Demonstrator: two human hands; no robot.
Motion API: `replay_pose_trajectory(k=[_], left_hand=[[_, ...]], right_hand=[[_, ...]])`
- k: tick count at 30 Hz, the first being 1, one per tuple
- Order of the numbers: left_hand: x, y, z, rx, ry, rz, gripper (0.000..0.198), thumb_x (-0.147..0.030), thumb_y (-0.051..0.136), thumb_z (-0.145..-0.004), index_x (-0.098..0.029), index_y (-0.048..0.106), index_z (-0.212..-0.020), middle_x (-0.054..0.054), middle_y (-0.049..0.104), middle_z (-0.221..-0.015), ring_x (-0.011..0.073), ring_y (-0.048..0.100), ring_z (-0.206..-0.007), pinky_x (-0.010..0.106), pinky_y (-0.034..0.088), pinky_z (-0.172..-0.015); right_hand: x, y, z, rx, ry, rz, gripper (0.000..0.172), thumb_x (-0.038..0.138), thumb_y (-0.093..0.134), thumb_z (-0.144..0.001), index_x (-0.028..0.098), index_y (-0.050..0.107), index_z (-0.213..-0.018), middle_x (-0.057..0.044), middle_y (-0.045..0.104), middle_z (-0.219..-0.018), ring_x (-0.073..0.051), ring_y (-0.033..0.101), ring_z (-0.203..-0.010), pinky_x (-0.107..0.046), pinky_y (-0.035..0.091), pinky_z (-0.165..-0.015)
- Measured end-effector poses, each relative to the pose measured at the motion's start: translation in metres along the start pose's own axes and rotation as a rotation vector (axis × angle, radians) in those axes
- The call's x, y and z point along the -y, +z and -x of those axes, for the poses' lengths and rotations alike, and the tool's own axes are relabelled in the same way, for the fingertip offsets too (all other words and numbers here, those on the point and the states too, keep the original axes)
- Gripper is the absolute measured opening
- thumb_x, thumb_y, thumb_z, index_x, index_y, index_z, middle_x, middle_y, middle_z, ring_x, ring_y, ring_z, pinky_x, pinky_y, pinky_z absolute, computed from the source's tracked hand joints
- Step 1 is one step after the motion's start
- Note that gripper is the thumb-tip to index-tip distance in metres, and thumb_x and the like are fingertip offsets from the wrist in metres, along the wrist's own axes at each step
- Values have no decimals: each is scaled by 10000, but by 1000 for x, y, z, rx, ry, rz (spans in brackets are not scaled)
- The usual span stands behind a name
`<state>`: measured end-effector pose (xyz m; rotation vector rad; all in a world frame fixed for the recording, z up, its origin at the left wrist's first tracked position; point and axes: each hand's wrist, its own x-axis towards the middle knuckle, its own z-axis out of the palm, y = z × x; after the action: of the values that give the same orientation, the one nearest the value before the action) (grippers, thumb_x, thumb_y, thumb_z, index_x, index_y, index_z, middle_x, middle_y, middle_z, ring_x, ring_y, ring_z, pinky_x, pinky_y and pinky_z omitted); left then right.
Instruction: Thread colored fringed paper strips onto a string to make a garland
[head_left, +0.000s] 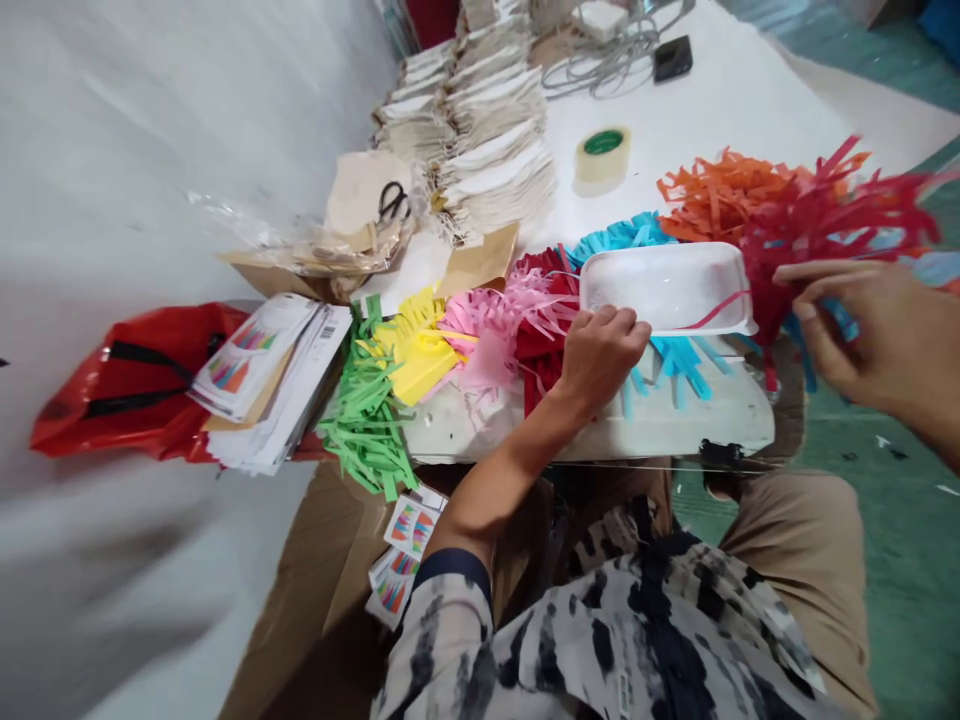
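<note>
My left hand (606, 352) grips the near rim of a shallow white plastic tray (660, 280), fingers closed over its edge. The tray is tilted towards me, and a thin red strip (712, 310) lies across its right end. To its right, my right hand (862, 325) has thumb and forefinger on a bunch of red fringed tissue paper (817, 225); the strips at its far end are blurred. Blue fringed paper (679, 370) shows under and around the tray. Orange fringed paper (727, 195) lies behind the red bunch.
Dark red (540, 345), pink (491, 340), yellow (416, 350) and green (367, 410) fringed bunches line the table edge. Further left are printed sheets (262, 360) and a red plastic bag (142, 380). Behind stand paper stacks (495, 150), a tape roll (602, 158) and scissors (391, 202).
</note>
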<state>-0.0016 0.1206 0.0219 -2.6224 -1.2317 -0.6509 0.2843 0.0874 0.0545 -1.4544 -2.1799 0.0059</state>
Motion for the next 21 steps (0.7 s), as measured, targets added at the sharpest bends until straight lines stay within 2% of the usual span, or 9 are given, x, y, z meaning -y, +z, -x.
replay_pose_trajectory(k=[4, 7, 10, 14, 16, 19, 21], left_hand=[[13, -6, 10, -1, 11, -83, 172, -160, 593, -1010, -192, 746, -939, 99, 721, -960, 272, 631, -935, 380, 422, -759], [27, -18, 17, 4, -31, -86, 184, -142, 583, -1011, -185, 750, -948, 105, 720, -969, 268, 620, -945, 376, 425, -755], [42, -27, 18, -7, -58, -93, 210, -160, 556, -1032, -182, 751, -956, 106, 718, -967, 264, 620, -955, 377, 437, -768], [53, -25, 18, 16, -100, -70, 220, -198, 554, -1043, -176, 758, -962, 115, 719, -978, 275, 631, -981, 394, 479, -799], [56, -22, 19, 11, -125, -33, 188, -204, 578, -1035, -179, 764, -1038, 109, 729, -1016, 275, 642, -1013, 402, 511, -841], [62, -29, 24, -95, -96, 136, 255, -233, 651, -1010, -201, 713, -1255, 86, 741, -1153, 248, 656, -1110, 400, 550, -958], [70, -45, 34, -219, -73, 287, 292, -244, 681, -1001, -213, 693, -1290, 72, 737, -1211, 211, 659, -1161, 384, 551, -1036]], right_hand=[[-12, 25, 20, -74, -179, 97, 257, 396, 467, -1056, 185, 614, -1049, -208, 695, -1296, -297, 645, -1230, -391, 521, -849], [-13, 37, 30, -31, -281, 181, 284, 378, 463, -1054, 169, 645, -1113, -200, 711, -1254, -270, 679, -1087, -358, 472, -722], [-8, 43, 33, -3, -390, 263, 279, 345, 427, -1051, 193, 661, -1057, -148, 766, -1117, -254, 685, -958, -407, 419, -779], [-5, 46, 37, 1, -360, 416, 354, 409, 382, -1060, 220, 669, -972, -106, 776, -991, -279, 675, -967, -456, 356, -811], [-4, 45, 39, 0, -355, 453, 391, 456, 371, -1065, 222, 674, -984, -101, 771, -982, -295, 674, -994, -466, 366, -814], [12, 41, 38, -59, -378, 402, 316, 459, 453, -1056, 238, 677, -1024, -80, 774, -972, -302, 690, -989, -472, 407, -825], [39, 34, 38, -73, -381, 234, 206, 411, 534, -1039, 264, 676, -1041, -50, 774, -960, -287, 707, -942, -457, 449, -805]])
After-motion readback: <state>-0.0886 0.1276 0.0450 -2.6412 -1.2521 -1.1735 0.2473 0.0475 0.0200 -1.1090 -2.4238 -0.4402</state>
